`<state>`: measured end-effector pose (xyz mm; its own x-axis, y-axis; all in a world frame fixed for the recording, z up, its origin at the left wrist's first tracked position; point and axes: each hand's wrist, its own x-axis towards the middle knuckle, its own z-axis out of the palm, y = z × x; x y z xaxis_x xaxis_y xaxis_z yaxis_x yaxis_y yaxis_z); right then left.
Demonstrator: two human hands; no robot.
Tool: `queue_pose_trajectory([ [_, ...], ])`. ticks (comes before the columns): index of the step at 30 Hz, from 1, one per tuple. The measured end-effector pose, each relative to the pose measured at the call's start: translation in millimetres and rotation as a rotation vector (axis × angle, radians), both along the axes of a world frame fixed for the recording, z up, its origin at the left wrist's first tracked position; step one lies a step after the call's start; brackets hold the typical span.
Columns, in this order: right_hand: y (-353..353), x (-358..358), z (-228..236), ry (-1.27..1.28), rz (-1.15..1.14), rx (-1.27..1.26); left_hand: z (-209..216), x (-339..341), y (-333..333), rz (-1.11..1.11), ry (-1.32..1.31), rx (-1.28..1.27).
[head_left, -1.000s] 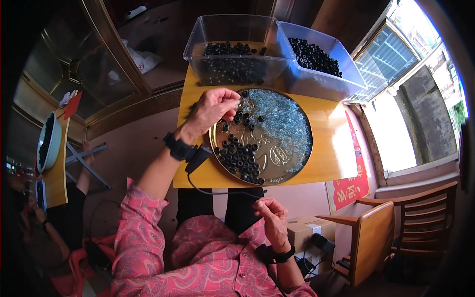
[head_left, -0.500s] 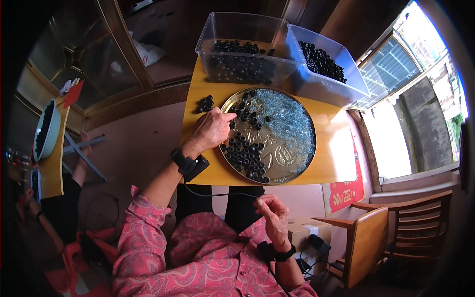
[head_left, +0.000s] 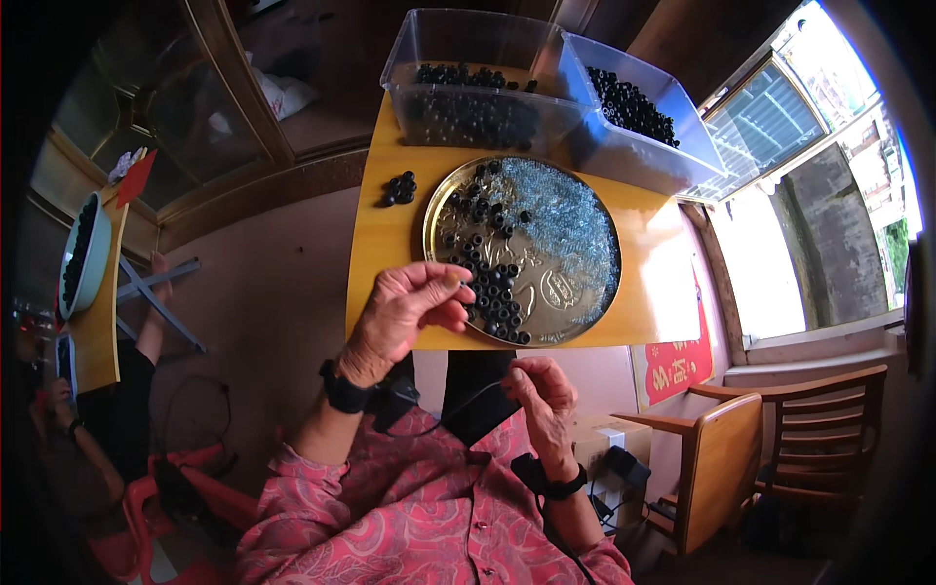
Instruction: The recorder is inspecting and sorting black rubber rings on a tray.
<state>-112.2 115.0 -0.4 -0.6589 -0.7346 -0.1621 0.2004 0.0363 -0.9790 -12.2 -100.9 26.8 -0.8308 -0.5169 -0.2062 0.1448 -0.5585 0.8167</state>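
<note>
I see my left hand (head_left: 408, 310) raised over the near left edge of the yellow table (head_left: 382, 244), thumb and forefinger pinched narrow on what looks like one small black bead, though it is too tiny to be sure. Just right of those fingertips lies the round metal tray (head_left: 575, 292) with its cluster of black beads (head_left: 495, 292), and beyond it stand two clear plastic bins (head_left: 468, 58). Lower right, my right hand (head_left: 542, 392) pinches a thin dark cord (head_left: 466, 402) near my lap.
</note>
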Motion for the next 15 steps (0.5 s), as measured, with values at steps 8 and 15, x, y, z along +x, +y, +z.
queue_pose_trajectory([
  [8, -7.7, 5.4, 7.8, 0.062, -0.007, -0.028, -14.7, 6.1, 45.4, -0.064, 0.095, 0.267],
  [15, -10.1, 10.2, 12.8, 0.113, -0.058, -0.130, -13.0, 9.4, 66.0, -0.048, 0.036, 0.248],
])
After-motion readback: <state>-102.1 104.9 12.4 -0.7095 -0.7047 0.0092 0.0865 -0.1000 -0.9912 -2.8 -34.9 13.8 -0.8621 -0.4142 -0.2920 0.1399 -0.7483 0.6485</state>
